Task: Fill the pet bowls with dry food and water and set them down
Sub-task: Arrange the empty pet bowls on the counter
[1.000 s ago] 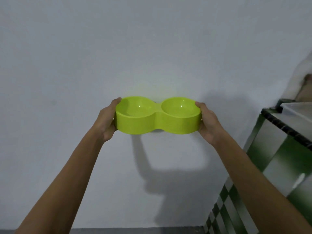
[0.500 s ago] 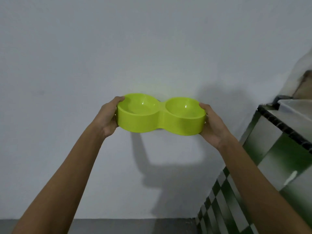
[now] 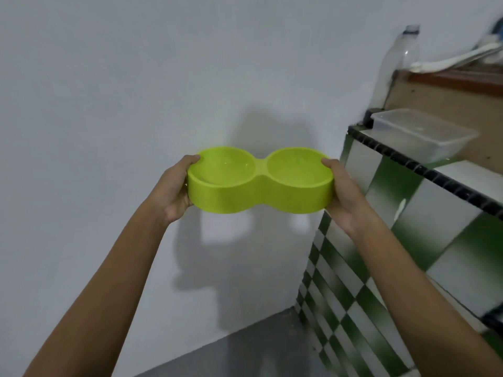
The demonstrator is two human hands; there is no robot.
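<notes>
Presently double pet bowl (image 3: 260,183) held mid-air before wall, long axis left-right, left hand (image 3: 174,190) and right hand (image 3: 341,197) each clasping an end; tiled counter (image 3: 424,170) lies right, nearer right hand.

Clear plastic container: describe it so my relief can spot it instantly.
Start at the green-and-white checkered counter on the right. On its black-edged top sits the clear plastic container. It is low and rectangular, unlike the tall clear bottle behind it.
</notes>
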